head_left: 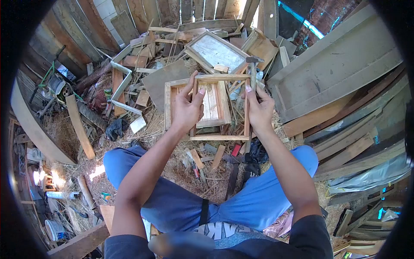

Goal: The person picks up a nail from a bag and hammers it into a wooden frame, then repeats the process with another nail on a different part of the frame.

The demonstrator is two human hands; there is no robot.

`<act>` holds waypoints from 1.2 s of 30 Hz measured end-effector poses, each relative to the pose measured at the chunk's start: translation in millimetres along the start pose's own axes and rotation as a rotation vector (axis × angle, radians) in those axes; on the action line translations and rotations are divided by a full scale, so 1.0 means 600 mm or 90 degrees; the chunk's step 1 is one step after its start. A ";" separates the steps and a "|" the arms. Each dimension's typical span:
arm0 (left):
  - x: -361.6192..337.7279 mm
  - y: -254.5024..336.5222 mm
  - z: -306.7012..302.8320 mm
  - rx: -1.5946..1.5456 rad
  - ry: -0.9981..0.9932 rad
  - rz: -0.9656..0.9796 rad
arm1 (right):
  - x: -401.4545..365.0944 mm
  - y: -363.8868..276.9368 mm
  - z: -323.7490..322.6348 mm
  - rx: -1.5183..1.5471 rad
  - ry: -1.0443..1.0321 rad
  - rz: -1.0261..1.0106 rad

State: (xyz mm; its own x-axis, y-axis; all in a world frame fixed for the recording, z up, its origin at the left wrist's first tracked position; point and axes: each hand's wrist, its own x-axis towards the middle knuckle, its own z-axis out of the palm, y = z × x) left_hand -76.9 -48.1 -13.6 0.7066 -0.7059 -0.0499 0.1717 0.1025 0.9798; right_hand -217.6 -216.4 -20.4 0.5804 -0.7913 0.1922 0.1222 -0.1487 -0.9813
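A rectangular wooden frame (220, 138) is held up in front of me between both hands. My left hand (189, 111) is closed around its left side, thumb and index finger pointing up. At the right side, my right hand (260, 111) grips the frame together with a hammer (253, 71), whose head points up above the fingers. The hammer's handle runs down along the frame's right bar, partly hidden by the hand. Just behind the frame lies a shallow wooden box (168, 101) with a slatted panel, seen partly through the opening.
Scrap wood and a framed pale panel (217, 52) are heaped behind. A white angled strip (123, 82) lies left. Large boards (336, 64) lean at right. Small wood offcuts (218, 156) and a red item (236, 150) lie on the straw-covered ground between my legs.
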 end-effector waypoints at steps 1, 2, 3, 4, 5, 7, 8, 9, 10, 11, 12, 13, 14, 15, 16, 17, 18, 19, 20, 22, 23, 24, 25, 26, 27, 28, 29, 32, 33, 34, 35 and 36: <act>-0.001 0.000 0.001 0.020 0.008 0.003 | 0.001 0.001 -0.002 -0.015 -0.007 0.003; -0.002 0.000 0.002 0.041 0.016 0.005 | 0.002 0.003 -0.003 -0.014 -0.007 0.003; -0.002 -0.002 0.003 0.041 0.016 0.005 | 0.002 0.006 -0.004 -0.014 -0.010 -0.003; -0.003 -0.004 0.005 0.032 0.020 0.015 | 0.002 0.008 -0.005 -0.014 -0.014 -0.009; -0.003 -0.006 0.006 0.023 0.024 0.026 | 0.002 0.010 -0.005 -0.015 -0.015 -0.009; -0.002 -0.002 0.004 0.019 0.032 0.026 | 0.003 0.010 -0.002 -0.009 -0.028 -0.013; -0.002 0.000 0.003 0.017 0.037 0.024 | 0.003 0.010 -0.001 -0.009 -0.031 -0.014; -0.001 0.003 0.001 0.017 0.039 0.025 | 0.002 0.009 0.002 0.004 -0.032 -0.009; 0.002 0.007 -0.001 -0.006 0.036 0.009 | 0.000 0.007 0.004 0.016 -0.032 -0.003; 0.005 0.010 -0.003 -0.029 0.033 -0.007 | -0.002 0.006 0.008 0.016 -0.032 -0.004; 0.006 0.010 -0.005 -0.029 0.032 -0.006 | -0.005 0.000 0.015 0.046 -0.021 -0.033; 0.007 0.010 -0.007 -0.040 0.026 0.002 | -0.006 -0.005 0.019 0.076 -0.010 -0.062; 0.008 0.010 -0.009 -0.052 0.020 0.010 | -0.005 -0.007 0.017 0.075 -0.011 -0.063; 0.009 0.010 -0.011 -0.053 0.021 0.010 | -0.005 -0.009 0.014 0.080 -0.025 -0.033; 0.010 0.009 -0.012 -0.056 0.014 0.014 | -0.005 -0.009 0.011 0.085 -0.038 -0.001; 0.010 0.009 -0.012 -0.059 0.007 0.018 | -0.005 -0.007 0.009 0.084 -0.038 -0.001; 0.010 0.009 -0.012 -0.060 0.006 0.018 | -0.004 -0.004 0.009 0.063 -0.048 -0.021; 0.010 0.011 -0.012 -0.053 0.009 0.027 | -0.003 -0.003 0.007 0.043 -0.059 -0.042; 0.010 0.013 -0.012 -0.046 0.013 0.037 | -0.003 -0.002 0.005 0.042 -0.059 -0.042; 0.012 0.016 -0.014 -0.038 0.017 0.061 | -0.005 -0.005 0.003 0.055 -0.080 -0.035; 0.013 0.018 -0.016 -0.030 0.022 0.085 | -0.006 -0.006 0.004 0.055 -0.081 -0.035; 0.014 0.020 -0.017 -0.030 0.023 0.084 | -0.007 -0.006 0.006 0.066 -0.078 -0.041; 0.015 0.023 -0.019 -0.017 0.028 0.093 | -0.009 -0.007 0.007 0.077 -0.075 -0.048; 0.016 0.024 -0.021 -0.004 0.034 0.102 | -0.009 -0.004 0.005 0.077 -0.076 -0.047; 0.021 0.019 -0.025 -0.004 0.036 0.101 | -0.010 -0.002 0.001 0.035 -0.086 -0.015; 0.029 0.012 -0.030 0.001 0.030 0.132 | -0.012 0.000 -0.001 -0.006 -0.097 0.017; 0.035 0.007 -0.036 0.007 0.024 0.163 | -0.014 0.003 -0.001 -0.006 -0.099 0.018; 0.039 0.016 -0.064 0.171 -0.021 0.162 | -0.026 0.002 0.007 0.038 -0.117 0.103; 0.038 0.021 -0.067 0.171 -0.020 0.161 | -0.025 0.008 0.010 0.038 -0.118 0.105; 0.038 0.025 -0.070 0.279 -0.019 0.233 | -0.024 0.018 0.013 0.033 -0.128 0.081; 0.037 0.030 -0.073 0.388 -0.019 0.304 | -0.024 0.025 0.016 0.028 -0.139 0.058; 0.035 0.036 -0.076 0.389 -0.019 0.302 | -0.026 0.023 0.020 0.028 -0.147 0.066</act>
State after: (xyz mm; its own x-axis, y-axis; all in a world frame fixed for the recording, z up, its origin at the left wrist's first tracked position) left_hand -26.8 -28.6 -2.3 0.5899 -0.7023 0.3985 -0.5599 -0.0002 0.8286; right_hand -215.6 -199.1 -37.0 0.7596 -0.6436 0.0935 0.0849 -0.0444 -0.9954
